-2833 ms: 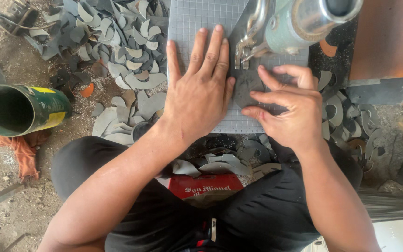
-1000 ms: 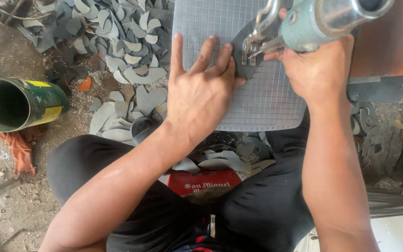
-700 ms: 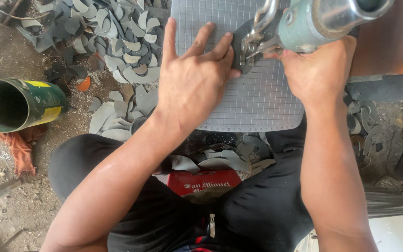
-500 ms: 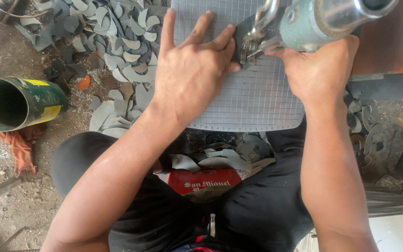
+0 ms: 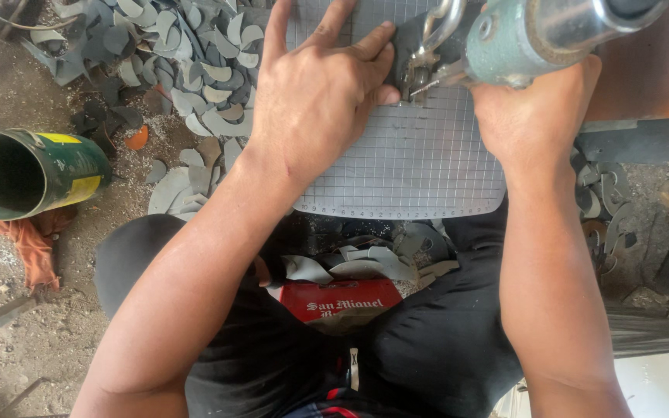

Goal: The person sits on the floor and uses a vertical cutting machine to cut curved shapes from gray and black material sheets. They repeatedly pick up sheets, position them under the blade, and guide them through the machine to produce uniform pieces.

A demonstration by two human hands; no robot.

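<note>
Dark flat piece pinned on my gridded cutting mat under the machine head.

The dark piece lies flat at the top of the grey mat, beneath the green-bodied machine. My left hand presses it, fingers spread; my right hand rests beside the machine, grip hidden. Grey crescent offcuts litter the ground beside a green can.

Matt grey gridded mat, glossy green metal can, shiny metal tool
</note>
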